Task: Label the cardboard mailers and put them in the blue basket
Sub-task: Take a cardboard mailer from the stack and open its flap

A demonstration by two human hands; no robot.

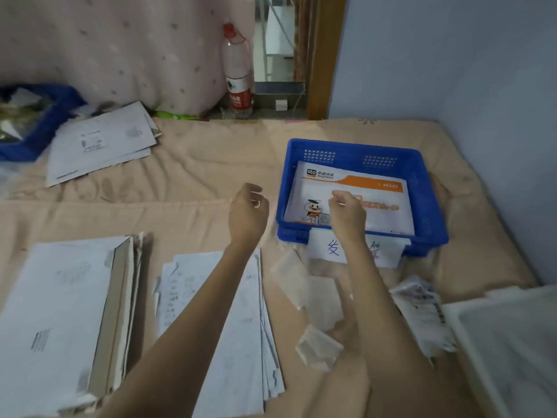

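Above blue basket, both hands loosely curled, empty: left hand, right hand.

Blue bin at left edge, contents blurred.

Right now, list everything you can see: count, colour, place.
blue basket: one, right centre
mailer: one visible, white and orange, in that basket
paper sign: one, white, on basket front
second basket: one, blue, far left
mailer stacks: three, white, near left, centre, far left
clear sleeves: several, by right forearm
bottle: one, clear, red label, back
white tray: one, near right
left hand: loosely curled, empty
right hand: over basket
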